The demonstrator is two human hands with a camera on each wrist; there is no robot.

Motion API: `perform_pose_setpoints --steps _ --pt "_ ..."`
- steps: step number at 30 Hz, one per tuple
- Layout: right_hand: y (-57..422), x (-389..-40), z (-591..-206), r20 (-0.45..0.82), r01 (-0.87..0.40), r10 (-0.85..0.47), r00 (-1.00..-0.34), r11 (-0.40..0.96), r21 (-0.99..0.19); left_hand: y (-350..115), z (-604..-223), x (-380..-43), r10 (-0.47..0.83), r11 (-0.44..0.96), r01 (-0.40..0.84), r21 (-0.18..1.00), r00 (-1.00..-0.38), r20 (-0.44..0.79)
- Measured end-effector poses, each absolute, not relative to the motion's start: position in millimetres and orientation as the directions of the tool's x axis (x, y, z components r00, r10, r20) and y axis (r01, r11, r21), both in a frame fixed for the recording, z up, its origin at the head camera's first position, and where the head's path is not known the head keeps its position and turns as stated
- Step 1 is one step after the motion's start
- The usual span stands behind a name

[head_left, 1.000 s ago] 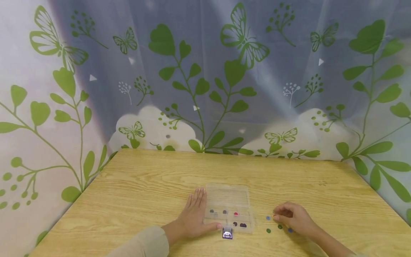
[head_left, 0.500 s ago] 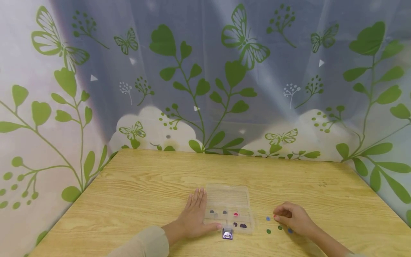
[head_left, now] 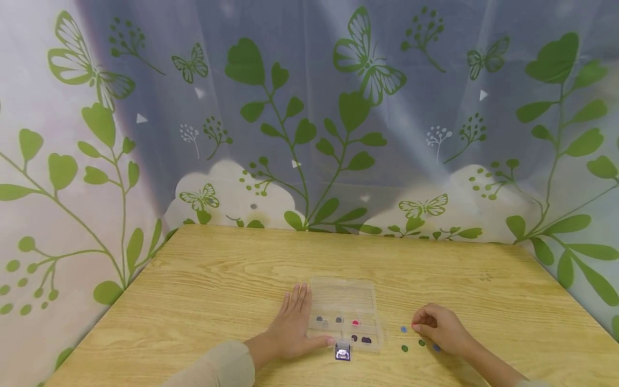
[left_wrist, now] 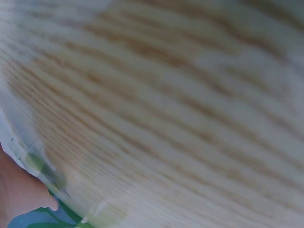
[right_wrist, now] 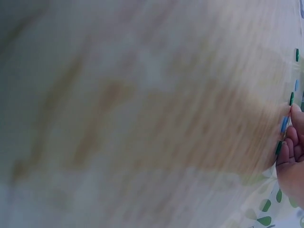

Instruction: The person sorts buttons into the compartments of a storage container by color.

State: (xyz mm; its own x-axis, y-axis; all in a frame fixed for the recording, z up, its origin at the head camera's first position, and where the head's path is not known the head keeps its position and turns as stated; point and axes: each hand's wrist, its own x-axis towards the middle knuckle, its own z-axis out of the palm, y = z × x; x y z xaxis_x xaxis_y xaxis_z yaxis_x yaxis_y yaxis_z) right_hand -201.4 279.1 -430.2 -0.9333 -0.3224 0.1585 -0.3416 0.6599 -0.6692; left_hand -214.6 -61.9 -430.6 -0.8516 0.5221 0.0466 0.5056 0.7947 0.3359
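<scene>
the step in hand appears to be the picking up of a small, flat, round red disc (head_left: 413, 326) from the pale yellow wood-grain table (head_left: 217, 263). it is held between the thumb and forefinger of the right hand (head_left: 444, 329), nearly closed together around it; only a sliver of red is seen in the head view, so how squarely it is gripped cannot be told.

for a clean lift, the disc is best pinched by its rim and raised straight up, since it is so thin that a flat press would likely make it slide. room is also called for: a small round light blue disc (head_left: 403, 329) lies just beside, a small round green disc (head_left: 422, 342) lies near, and a small round darker blue disc (head_left: 437, 348) is partly covered by the hand. these could easily be brushed by the curled fingers.

the left hand (head_left: 292, 329) is laid flat, fingers straight, against the side of the open, clear plastic compartment box (head_left: 343, 295), with its thumb along the front edge; nothing is grasped by it. light pressure there should be enough, so that the box is steadied without being tipped.
</scene>
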Motion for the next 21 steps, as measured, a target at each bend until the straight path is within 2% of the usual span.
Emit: perform_pose_setpoints --steps 15,21 --pt "276.8 -201.9 -430.6 0.155 -0.317 -0.291 -0.944 0.675 -0.666 -62.2 -431.4 -214.3 0.521 0.795 0.502 0.341 -0.853 0.040" --pt "280.6 -202.7 -435.7 0.210 -0.358 -0.296 -0.932 0.650 -0.671 -62.4 -430.8 -215.2 0.528 0.795 0.509 0.330 -0.848 0.037"
